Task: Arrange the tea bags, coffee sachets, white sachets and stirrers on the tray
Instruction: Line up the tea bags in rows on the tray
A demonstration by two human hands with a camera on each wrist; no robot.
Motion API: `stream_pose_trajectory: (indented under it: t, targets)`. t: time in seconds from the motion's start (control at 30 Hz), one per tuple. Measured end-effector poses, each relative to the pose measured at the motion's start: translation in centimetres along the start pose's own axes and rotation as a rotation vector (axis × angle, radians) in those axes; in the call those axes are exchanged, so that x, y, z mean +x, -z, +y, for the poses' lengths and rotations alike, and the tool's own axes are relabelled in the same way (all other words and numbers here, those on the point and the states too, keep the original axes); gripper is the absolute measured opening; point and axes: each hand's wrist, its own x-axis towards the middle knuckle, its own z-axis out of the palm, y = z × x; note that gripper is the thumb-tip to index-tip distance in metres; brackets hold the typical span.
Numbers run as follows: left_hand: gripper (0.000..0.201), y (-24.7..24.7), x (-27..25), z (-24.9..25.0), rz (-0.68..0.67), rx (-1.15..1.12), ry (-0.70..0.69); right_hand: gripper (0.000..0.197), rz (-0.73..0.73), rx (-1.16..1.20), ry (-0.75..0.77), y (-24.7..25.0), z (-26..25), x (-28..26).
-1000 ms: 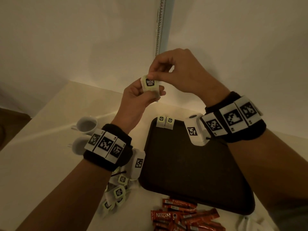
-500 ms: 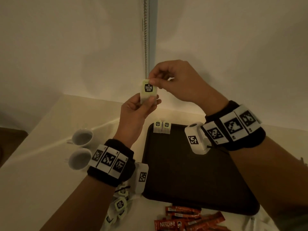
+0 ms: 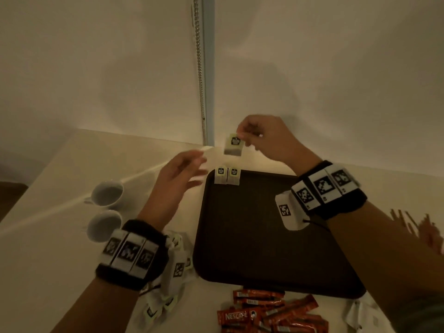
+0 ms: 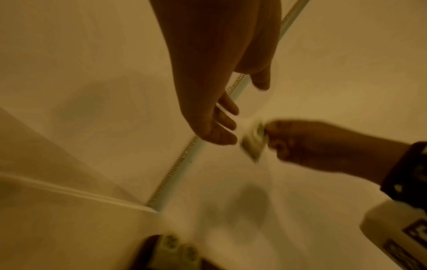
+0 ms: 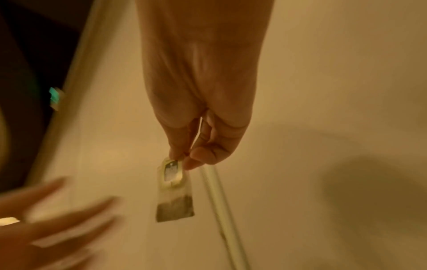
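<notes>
Tea bag (image 3: 233,144) between right fingers (image 3: 241,132)

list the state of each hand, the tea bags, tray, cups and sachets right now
right hand: fingers pinch a tea bag by its top
held tea bag: hanging in the air above the tray's far edge
left hand: open, holds nothing
tray: flat on the table
two tea bags: side by side at tray's far left corner
cups: upright, left of tray
coffee sachets: piled off the tray

Dark matt plastic-looking tray (image 3: 264,236); thin translucent paper tea bag (image 3: 233,145) w/ glossy tag; shiny red foil coffee sachets (image 3: 271,313); smooth glazed white cups (image 3: 107,192)
</notes>
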Motion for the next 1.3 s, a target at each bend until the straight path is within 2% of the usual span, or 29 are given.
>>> stream_pose_trajectory:
  t: [0.07, 0.13, 0.23, 0.33, 0.37, 0.4, 0.43, 0.47, 0.53, 0.57, 0.7, 1.0, 1.13, 1.2, 1.3]
  targets:
    - [0.014, 2.1, -1.7, -1.6, -0.001, 0.099, 0.034, 0.003, -0.047, -0.054, -0.154, -1.3, 4.0, -0.5]
    - [0.014, 4.0, -3.9, -2.8, -0.038, 0.134, 0.082, 0.007, -0.108, -0.129, -0.291, -2.6, 7.5, -1.2]
    - [0.033, 5.8, -7.2, -3.8, -0.044, 0.131, 0.163, 0.013, -0.208, -0.171, -0.411, -4.4, 11.3, -2.1]
    - [0.048, 7.5, -9.7, -5.3, 0.020, 0.126, 0.237, 0.015, -0.167, -0.150, -0.475, -5.8, 13.6, -1.8]
    - [0.047, 8.0, -10.6, -5.9, 0.044, 0.132, 0.267, 0.015, -0.125, -0.145, -0.481, -6.0, 14.1, -1.8]
    - [0.036, 8.5, -11.3, -6.4, 0.076, 0.125, 0.301, 0.015, -0.087, -0.142, -0.484, -6.3, 14.5, -1.5]
    - [0.016, 9.0, -12.0, -6.8, 0.102, 0.110, 0.339, 0.015, -0.054, -0.147, -0.480, -6.4, 14.8, -1.3]
    - [0.012, 9.6, -12.5, -7.2, 0.128, 0.116, 0.370, 0.015, -0.027, -0.159, -0.479, -6.7, 15.2, -0.9]
    - [0.031, 10.7, -13.6, -8.3, 0.151, 0.153, 0.413, 0.015, 0.018, -0.186, -0.478, -7.0, 15.6, -0.3]
    - [0.032, 11.0, -14.1, -8.5, 0.168, 0.155, 0.438, 0.014, 0.036, -0.195, -0.479, -7.1, 15.8, -0.1]
    - [0.023, 11.3, -15.2, -8.5, 0.209, 0.136, 0.493, 0.014, 0.052, -0.210, -0.494, -7.6, 16.3, 0.5]
    - [0.021, 12.3, -15.6, -8.5, 0.264, 0.129, 0.561, 0.016, 0.026, -0.263, -0.491, -8.0, 16.7, 0.8]
    - [0.020, 12.2, -16.4, -8.8, 0.284, 0.164, 0.565, 0.025, 0.052, -0.251, -0.433, -8.7, 14.1, 0.5]
    - [0.020, 12.0, -17.3, -9.1, 0.306, 0.195, 0.558, 0.025, -0.071, -0.188, -0.317, -10.2, 10.7, -0.3]
    - [0.020, 12.0, -18.7, -9.9, 0.309, 0.248, 0.556, 0.026, -0.485, -0.139, -0.101, -13.9, 5.1, -2.7]
